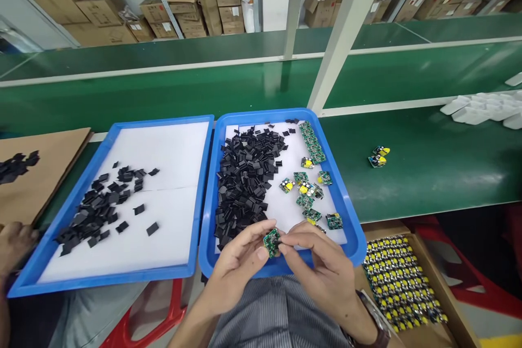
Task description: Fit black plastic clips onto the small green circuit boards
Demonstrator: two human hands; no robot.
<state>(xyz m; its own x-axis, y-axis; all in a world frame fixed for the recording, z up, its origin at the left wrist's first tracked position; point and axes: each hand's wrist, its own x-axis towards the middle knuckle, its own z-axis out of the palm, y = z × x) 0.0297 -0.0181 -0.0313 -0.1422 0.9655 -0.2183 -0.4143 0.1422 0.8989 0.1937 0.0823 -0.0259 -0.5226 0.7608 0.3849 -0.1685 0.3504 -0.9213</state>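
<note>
My left hand (238,261) and my right hand (322,263) meet over the near edge of the right blue tray (354,228). Together they pinch one small green circuit board (271,241) between thumbs and fingertips. Just beyond my hands, a large heap of small black plastic pieces (244,179) fills the tray's left half. Several loose green circuit boards with yellow parts (308,193) lie on its right half, and a strip of joined boards (312,141) lies at the far right.
A second blue tray (101,277) on the left holds scattered black pieces (98,206). Another person's hand (14,244) rests at its left edge. A cardboard box (452,293) of boards stands at my right. Two boards (378,156) lie on the green conveyor belt (428,168).
</note>
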